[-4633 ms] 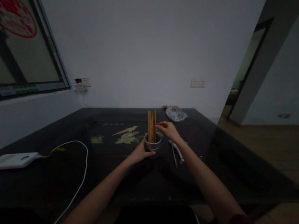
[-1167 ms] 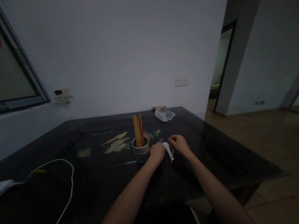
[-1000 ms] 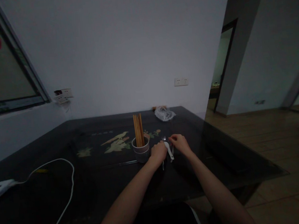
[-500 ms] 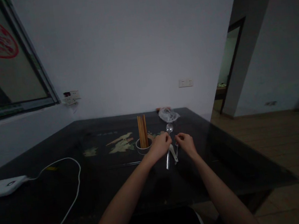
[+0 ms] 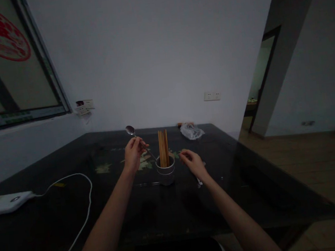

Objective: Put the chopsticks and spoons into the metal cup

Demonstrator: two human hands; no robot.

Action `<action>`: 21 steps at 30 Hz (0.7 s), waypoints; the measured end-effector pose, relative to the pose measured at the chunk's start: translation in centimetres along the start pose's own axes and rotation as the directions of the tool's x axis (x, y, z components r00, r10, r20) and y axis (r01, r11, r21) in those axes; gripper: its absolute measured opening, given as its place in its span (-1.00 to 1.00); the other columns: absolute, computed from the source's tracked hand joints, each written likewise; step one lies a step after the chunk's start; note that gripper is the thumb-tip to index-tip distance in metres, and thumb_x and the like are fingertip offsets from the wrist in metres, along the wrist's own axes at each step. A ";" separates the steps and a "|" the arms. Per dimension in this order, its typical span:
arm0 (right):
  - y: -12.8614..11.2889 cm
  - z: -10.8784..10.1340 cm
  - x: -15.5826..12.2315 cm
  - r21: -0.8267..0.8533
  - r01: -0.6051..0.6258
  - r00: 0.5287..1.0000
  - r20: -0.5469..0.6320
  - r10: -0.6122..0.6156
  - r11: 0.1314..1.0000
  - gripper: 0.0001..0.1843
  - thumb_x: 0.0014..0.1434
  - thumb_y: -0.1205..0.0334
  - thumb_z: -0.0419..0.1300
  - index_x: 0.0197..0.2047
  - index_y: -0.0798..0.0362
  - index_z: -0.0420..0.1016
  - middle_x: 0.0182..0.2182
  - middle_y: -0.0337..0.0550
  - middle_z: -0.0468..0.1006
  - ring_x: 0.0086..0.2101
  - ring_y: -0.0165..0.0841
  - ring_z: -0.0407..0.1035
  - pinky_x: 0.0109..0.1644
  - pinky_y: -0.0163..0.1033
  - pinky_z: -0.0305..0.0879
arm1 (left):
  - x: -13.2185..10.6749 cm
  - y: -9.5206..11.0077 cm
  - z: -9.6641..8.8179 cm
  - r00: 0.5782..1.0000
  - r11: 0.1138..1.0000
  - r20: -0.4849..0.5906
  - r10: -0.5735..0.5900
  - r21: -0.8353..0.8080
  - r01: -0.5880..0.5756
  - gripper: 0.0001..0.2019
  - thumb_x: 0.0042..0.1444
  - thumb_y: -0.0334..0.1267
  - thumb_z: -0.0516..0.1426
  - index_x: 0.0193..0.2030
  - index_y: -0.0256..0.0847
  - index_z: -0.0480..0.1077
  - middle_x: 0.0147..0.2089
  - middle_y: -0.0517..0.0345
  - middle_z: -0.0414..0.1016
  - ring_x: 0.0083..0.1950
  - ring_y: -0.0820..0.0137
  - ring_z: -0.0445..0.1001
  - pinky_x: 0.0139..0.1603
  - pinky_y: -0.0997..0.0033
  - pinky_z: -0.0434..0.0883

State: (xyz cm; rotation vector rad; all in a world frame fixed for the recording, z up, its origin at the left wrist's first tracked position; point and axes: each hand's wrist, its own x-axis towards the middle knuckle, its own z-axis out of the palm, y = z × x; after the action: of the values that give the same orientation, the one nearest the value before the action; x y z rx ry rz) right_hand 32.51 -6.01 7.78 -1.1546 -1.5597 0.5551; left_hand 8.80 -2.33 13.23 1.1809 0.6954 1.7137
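Gripping spoon (image 5: 130, 130) in left hand (image 5: 132, 154), hold unclear in right hand (image 5: 193, 164), with chopsticks (image 5: 163, 148) already in cup (image 5: 166, 176), utensils (image 5: 200, 183) left outside.

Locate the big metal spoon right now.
In the head view, the metal spoon is held in the left hand, to the left of the cup of chopsticks. It tilts bowl-end up, its handle pointing down toward the cup.
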 end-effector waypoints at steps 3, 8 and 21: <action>-0.7 1.4 0.9 0.055 0.048 0.996 -0.074 -0.044 0.997 -0.65 0.11 0.01 0.09 -0.18 0.10 0.43 -0.27 -0.04 0.55 -0.28 -0.31 0.43 -0.23 -0.29 0.35 | -0.1 -0.6 -0.2 1.000 1.000 -0.029 0.001 0.000 -0.001 -0.69 -0.01 -0.03 0.19 -0.29 -0.23 0.30 -0.44 0.27 0.41 -0.38 0.48 0.53 -0.48 0.63 0.33; -0.2 3.1 0.3 0.121 0.044 0.985 -0.170 -0.023 0.992 -0.63 0.17 -0.01 0.04 -0.12 0.10 0.40 -0.18 -0.01 0.50 -0.15 -0.28 0.38 -0.07 -0.22 0.32 | -0.3 -1.4 -0.1 1.000 0.995 -0.008 -0.009 0.100 0.009 -0.56 -0.01 0.06 0.19 -0.16 -0.29 0.38 -0.26 0.01 0.56 -0.22 0.32 0.57 -0.37 0.52 0.38; 2.4 4.4 -0.7 0.303 -0.233 0.970 0.135 0.200 0.924 -0.27 -0.13 0.01 0.37 0.10 0.00 0.26 -0.02 -0.01 0.46 0.03 -0.19 0.32 0.11 -0.02 0.24 | -1.0 -3.7 0.8 0.999 0.970 0.043 -0.014 0.243 0.003 -0.60 -0.05 0.06 0.20 -0.23 -0.22 0.34 -0.28 0.02 0.59 -0.33 0.40 0.50 -0.46 0.53 0.31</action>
State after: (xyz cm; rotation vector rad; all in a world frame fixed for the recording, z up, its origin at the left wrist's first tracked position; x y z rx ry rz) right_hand 29.31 -4.72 4.03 -1.0679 -1.3718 0.9897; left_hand 11.01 -1.71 10.03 1.3771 0.9008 1.6228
